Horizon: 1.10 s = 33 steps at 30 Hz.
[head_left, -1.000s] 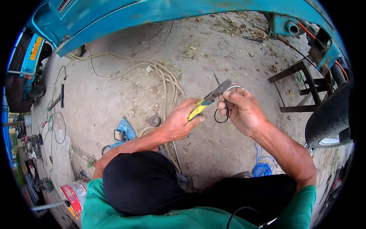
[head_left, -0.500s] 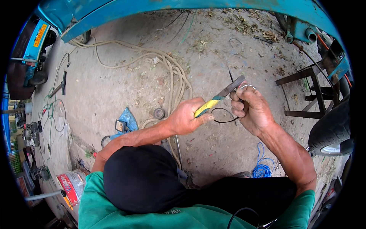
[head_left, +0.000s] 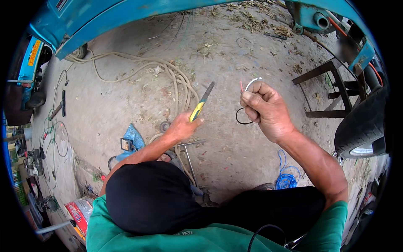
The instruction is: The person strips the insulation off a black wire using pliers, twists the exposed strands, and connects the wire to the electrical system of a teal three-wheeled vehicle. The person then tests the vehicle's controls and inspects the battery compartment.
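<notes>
In my left hand (head_left: 182, 126) are pliers (head_left: 199, 105) with yellow-and-green handles and dark metal jaws, pointing up and away from me. My right hand (head_left: 267, 108) pinches a thin black cable (head_left: 242, 122) that hangs in a loop below the fingers, with a short red wire (head_left: 242, 85) and a white wire (head_left: 254, 80) sticking up from the pinch. The pliers are apart from the wires, to their left.
A turquoise vehicle body (head_left: 126, 21) arches overhead. At right are a dark metal stand (head_left: 310, 113) and a tyre (head_left: 352, 130). Beige hose (head_left: 180, 84), blue wire coil (head_left: 286, 180), blue bag (head_left: 133, 136), roll of tape (head_left: 165, 126) and T-handled tool (head_left: 191, 143) lie on the concrete floor.
My left hand has drawn the pliers down and left, away from the cable. My right hand has shifted slightly up and left, and the red and white wires now show clearly.
</notes>
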{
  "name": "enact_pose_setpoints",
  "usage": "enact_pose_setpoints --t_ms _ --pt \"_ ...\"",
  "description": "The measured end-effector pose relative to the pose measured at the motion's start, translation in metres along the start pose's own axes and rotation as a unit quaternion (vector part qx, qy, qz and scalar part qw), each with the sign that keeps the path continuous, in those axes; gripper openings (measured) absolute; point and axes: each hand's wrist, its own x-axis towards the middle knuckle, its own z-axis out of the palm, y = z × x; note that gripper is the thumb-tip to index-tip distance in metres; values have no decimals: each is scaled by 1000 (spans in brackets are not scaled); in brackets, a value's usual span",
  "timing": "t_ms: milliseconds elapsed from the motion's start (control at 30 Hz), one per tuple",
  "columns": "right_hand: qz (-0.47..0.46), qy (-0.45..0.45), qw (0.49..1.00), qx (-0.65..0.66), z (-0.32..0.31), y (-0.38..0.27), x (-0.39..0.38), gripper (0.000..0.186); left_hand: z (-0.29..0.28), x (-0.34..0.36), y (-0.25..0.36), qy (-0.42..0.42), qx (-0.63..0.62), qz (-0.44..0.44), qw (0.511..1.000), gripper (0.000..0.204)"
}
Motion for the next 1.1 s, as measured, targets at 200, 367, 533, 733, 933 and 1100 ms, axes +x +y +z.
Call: enact_pose_setpoints --t_ms 200,367,533,733,933,1100 --pt "-44 -6 995 -91 -4 -1 -5 12 6 0 -31 -17 159 60 985 39" --pt "-42 -30 992 -119 0 -1 -8 11 -17 1 16 61 140 264 953 39" --pt "-17 -72 974 -215 6 -2 -13 11 -48 -28 122 -138 -278 165 936 33" --pt "-18 -81 979 -184 9 -4 -15 11 -42 -23 120 -107 -345 222 906 17" --pt "-18 -82 980 -180 8 0 -13 11 -38 -28 117 -93 -362 215 902 15" --pt "-4 -105 969 -225 12 -2 -16 10 -43 -30 119 -112 -292 232 921 15"
